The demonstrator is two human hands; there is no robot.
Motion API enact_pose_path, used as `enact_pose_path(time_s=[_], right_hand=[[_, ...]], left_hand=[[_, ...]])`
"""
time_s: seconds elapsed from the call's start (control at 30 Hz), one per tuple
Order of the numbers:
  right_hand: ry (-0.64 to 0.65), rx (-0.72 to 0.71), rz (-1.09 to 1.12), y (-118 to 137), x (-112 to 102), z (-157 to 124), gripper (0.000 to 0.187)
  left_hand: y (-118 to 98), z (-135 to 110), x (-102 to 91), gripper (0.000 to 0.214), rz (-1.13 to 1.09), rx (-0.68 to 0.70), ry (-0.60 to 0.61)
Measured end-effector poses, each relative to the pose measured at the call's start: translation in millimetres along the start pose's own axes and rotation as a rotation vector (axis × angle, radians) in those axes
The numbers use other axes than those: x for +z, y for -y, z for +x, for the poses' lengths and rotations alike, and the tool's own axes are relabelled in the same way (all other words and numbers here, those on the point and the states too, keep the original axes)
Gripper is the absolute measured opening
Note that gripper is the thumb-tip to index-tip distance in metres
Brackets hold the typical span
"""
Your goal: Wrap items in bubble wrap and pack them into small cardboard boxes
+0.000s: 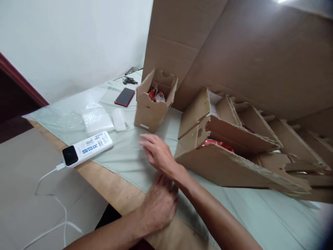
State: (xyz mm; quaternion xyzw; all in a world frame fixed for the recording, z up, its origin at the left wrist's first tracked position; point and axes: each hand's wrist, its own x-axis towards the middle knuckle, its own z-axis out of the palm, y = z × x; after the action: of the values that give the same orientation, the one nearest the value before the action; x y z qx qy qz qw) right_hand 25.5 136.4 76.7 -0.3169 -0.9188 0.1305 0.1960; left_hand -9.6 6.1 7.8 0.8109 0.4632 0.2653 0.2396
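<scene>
My right hand (156,151) hovers just above the pale green table cover (125,156), fingers stretched out and holding nothing. It is a short way in front of a small open cardboard box (152,107) that holds red-and-white packets (155,94). My left hand (158,203) rests palm-down near the table's front edge, under my right forearm; its fingers are partly hidden and look flat.
A torn, flattened cardboard box (234,152) with red items inside lies at the right, under a big cardboard sheet (247,48). A white power bank (87,148) with a white cable (49,208), a red phone (125,97), bubble wrap (95,118) and keys (129,81) lie to the left.
</scene>
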Motion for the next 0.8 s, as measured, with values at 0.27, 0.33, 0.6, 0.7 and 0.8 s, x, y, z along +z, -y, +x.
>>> enact_pose_path(time_s=[0.27, 0.33, 0.6, 0.7, 0.8], right_hand=[[0.196, -0.104, -0.234, 6.4, 44.9, 110.2, 0.045], [0.036, -0.118, -0.188, 13.8, 31.6, 92.0, 0.04], [-0.374, 0.199, -0.065, 30.0, -69.0, -56.1, 0.018], [-0.36, 0.459, -0.006, 22.2, -84.4, -113.8, 0.021], [-0.359, 0.648, 0.116, 15.7, -90.0, -166.9, 0.022]], left_hand=[[3.8, 0.2, 7.5, 0.058, -0.126, 0.028, -0.111], [4.6, 0.3, 8.9, 0.06, -0.167, -0.023, -0.095], [12.1, -6.5, 14.9, 0.068, -0.292, -0.114, -0.223], [12.3, -9.4, 9.7, 0.069, -0.293, -0.12, -0.272], [9.9, -10.8, -0.3, 0.068, -0.333, -0.134, -0.24]])
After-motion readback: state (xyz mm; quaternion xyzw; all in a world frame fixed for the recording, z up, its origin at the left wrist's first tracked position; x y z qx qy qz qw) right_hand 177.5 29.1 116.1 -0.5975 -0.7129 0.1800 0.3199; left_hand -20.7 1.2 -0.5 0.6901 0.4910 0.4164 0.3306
